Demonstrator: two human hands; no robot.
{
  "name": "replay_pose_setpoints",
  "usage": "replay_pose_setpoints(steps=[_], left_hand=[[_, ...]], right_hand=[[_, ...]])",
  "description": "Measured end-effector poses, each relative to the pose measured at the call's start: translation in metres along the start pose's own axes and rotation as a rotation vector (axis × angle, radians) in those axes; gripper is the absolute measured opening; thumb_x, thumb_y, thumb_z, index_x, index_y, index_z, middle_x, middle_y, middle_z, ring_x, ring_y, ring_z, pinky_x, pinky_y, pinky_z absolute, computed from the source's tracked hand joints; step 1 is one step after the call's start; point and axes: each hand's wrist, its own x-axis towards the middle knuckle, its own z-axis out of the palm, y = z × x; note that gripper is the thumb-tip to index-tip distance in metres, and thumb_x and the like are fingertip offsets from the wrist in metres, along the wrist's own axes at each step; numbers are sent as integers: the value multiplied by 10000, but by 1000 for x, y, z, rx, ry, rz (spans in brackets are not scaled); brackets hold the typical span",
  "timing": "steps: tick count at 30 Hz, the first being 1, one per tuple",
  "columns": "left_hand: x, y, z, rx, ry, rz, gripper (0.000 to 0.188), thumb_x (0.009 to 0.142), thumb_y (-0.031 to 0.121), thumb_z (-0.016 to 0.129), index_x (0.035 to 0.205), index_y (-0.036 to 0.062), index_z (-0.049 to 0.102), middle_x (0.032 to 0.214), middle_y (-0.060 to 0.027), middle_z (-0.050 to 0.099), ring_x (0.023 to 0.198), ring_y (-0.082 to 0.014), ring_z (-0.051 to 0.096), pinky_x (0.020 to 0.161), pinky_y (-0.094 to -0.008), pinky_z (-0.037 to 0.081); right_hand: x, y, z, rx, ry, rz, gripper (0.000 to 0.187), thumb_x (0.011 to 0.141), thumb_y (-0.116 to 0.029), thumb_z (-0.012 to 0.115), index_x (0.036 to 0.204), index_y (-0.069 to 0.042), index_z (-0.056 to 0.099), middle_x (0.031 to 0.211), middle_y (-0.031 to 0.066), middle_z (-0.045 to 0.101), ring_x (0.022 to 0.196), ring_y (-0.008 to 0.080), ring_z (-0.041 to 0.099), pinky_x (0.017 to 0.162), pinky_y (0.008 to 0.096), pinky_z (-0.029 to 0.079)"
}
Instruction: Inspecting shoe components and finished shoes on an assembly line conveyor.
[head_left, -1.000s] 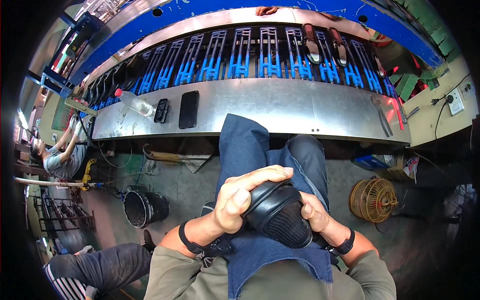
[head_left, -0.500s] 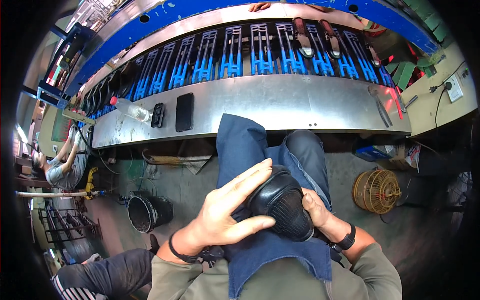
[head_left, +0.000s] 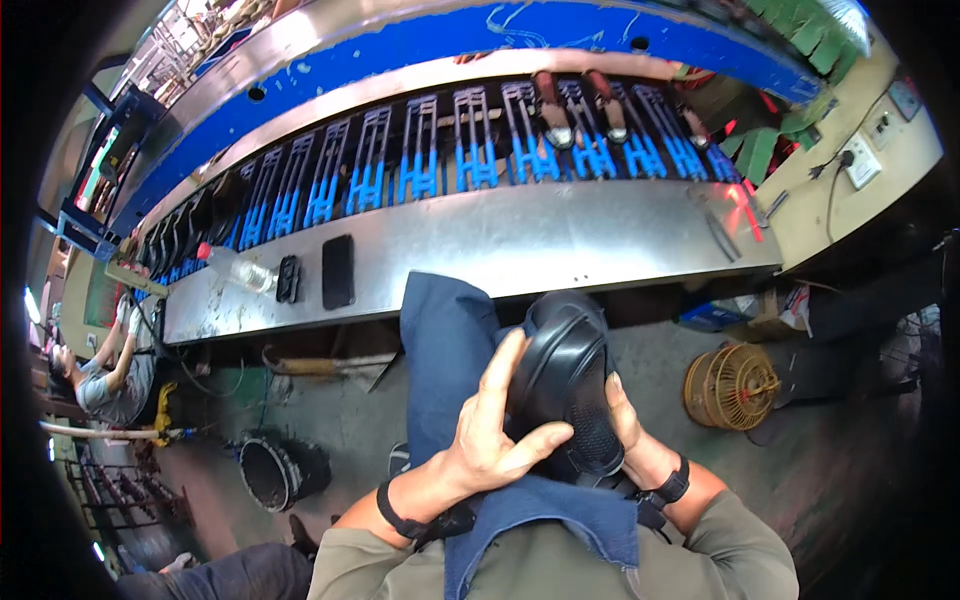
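A black shoe (head_left: pixel 568 372) with a perforated toe rests over my lap, its toe end toward me. My left hand (head_left: pixel 492 432) holds its left side, with the fingers stretched along the edge and the thumb laid across the top. On the opposite side my right hand (head_left: pixel 634 436) grips the shoe near the toe. Its thumb shows at the edge, while its other fingers are hidden underneath. A blue denim apron (head_left: pixel 445 340) covers my legs below the shoe.
Ahead runs a metal bench (head_left: pixel 480 235) bearing a phone (head_left: pixel 338 272), a small black object (head_left: pixel 289 279) and a plastic bottle (head_left: pixel 240 268). Blue racks (head_left: pixel 418 172) line up behind it. A bucket (head_left: pixel 280 470) stands left, a round wire cage (head_left: pixel 730 387) right. Another person (head_left: pixel 115 375) is far left.
The shoe has swung outward toward the bench, and more of its length shows. Both hands have turned with it and keep hold. The whole view has shifted a little.
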Motion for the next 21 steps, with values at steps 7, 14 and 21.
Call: replay_pose_setpoints(steps=[7, 14, 21], left_hand=[[27, 1, -10, 64, -126, 34, 920, 772, 287, 880, 1467, -93, 411, 1275, -295, 622, 1127, -408, 668, 963, -414, 538], [34, -10, -35, 45, -283, -27, 745, 865, 153, 786, 1492, -23, 423, 1160, -289, 680, 1017, -378, 719, 870, -383, 570], [23, 18, -21, 136, -204, -94, 646, 904, -6, 633, 1499, -60, 384, 1249, -316, 628, 1004, -389, 712, 819, -379, 587]], right_hand=[[4, 5, 10, 173, 217, -37, 708, 1055, -603, 285, 1546, -101, 366, 1473, 176, 502, 1267, 369, 573, 1034, 519, 517], [1, 0, 23, 613, 146, 145, 792, 998, -706, 277, 1468, -96, 466, 1219, 225, 651, 844, 465, 701, 688, 587, 616], [9, 19, -2, 597, -198, 70, 814, 1001, -682, 349, 1513, -51, 384, 1324, 239, 599, 1017, 447, 677, 845, 573, 586]])
